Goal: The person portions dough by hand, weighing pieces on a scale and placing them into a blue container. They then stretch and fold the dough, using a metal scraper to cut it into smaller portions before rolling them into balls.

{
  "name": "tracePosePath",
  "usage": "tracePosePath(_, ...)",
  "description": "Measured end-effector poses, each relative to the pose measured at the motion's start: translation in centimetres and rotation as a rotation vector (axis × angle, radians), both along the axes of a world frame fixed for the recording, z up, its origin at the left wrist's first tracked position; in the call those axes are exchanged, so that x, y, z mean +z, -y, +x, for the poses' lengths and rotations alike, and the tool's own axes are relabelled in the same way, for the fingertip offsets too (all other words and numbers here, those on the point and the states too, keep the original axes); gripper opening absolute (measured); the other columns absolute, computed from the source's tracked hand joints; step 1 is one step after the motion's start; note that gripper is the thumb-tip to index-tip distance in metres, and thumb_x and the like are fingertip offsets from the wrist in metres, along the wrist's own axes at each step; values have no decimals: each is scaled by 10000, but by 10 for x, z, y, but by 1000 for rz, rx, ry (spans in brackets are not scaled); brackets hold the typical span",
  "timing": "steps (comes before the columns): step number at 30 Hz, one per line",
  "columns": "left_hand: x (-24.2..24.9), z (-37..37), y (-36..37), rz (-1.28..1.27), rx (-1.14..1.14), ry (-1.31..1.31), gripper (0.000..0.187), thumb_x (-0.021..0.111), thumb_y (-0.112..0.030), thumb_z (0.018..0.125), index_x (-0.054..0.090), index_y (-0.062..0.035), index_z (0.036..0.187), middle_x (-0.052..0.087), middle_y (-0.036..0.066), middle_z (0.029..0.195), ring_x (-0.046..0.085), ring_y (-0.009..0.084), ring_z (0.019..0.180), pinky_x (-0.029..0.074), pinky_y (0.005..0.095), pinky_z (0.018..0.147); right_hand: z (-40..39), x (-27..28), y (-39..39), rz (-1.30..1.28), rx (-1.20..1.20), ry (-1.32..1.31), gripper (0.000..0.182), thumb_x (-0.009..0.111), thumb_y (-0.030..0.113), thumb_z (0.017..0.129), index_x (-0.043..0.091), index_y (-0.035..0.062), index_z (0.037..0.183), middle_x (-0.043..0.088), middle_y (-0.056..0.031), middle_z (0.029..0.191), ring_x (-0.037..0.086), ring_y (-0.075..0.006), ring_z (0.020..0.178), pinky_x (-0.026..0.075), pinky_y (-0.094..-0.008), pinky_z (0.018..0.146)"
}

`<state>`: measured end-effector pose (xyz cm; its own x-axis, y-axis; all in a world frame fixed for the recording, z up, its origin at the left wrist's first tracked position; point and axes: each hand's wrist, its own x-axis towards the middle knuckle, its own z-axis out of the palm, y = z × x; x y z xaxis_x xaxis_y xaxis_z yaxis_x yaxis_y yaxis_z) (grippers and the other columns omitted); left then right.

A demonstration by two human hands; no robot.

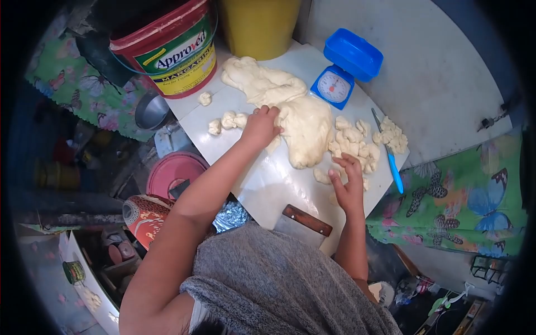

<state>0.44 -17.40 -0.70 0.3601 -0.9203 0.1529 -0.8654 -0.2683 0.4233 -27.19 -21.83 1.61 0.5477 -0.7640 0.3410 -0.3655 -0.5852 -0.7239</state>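
A large slab of pale dough [307, 125] lies across the middle of the table, with a second folded mass of dough [259, 81] behind it. My left hand [261, 127] is at the slab's left edge, fingers curled onto the dough. Beside it sit small dough lumps [229, 120]. My right hand [349, 181] is held open, thumb and fingers apart, next to a heap of cut dough pieces [354, 142]. A dough scraper [307, 220] with a wooden handle lies near my body, its blade partly hidden.
Behind the dough stand a red margarine bucket [173, 53], a yellow bucket [259, 28] and a blue kitchen scale [333, 86] with a tray. A blue-handled knife [394, 170] lies along the table's right edge, beside more dough pieces [392, 137]. A metal bowl [152, 110] is off to the left.
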Motion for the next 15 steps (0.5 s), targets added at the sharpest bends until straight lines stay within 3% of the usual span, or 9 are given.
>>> tracePosePath(5,52,20,12,187,25,-274,422,641,-218,766,509,-71,1139,549,165,1083,530,331,1019,447,399,831,-1,0,-5,30,57,-26,255,643,124,775,613,72,1022,559,-143,1069,513,-300,1041,376,-382,907)
tracePosePath(7,51,42,34,-172,-6,-243,389,613,-167,784,522,-67,1148,568,185,1056,552,341,977,441,375,843,-1,5,-11,27,58,-23,248,640,119,776,613,71,1018,561,-140,1067,516,-297,1037,379,-379,903)
tracePosePath(11,24,85,92,-29,37,-21,387,593,-147,791,526,-88,1168,551,174,1114,533,326,1028,429,350,875,-9,5,-20,51,45,-23,236,638,109,776,613,62,1005,563,-138,1064,523,-297,1024,388,-368,892)
tracePosePath(15,-23,107,130,-80,-3,117,464,625,-243,742,539,-115,1179,526,132,1174,440,319,1154,327,460,965,-23,0,-22,85,13,-53,228,634,88,771,613,55,996,569,-142,1046,525,-297,1014,395,-370,885)
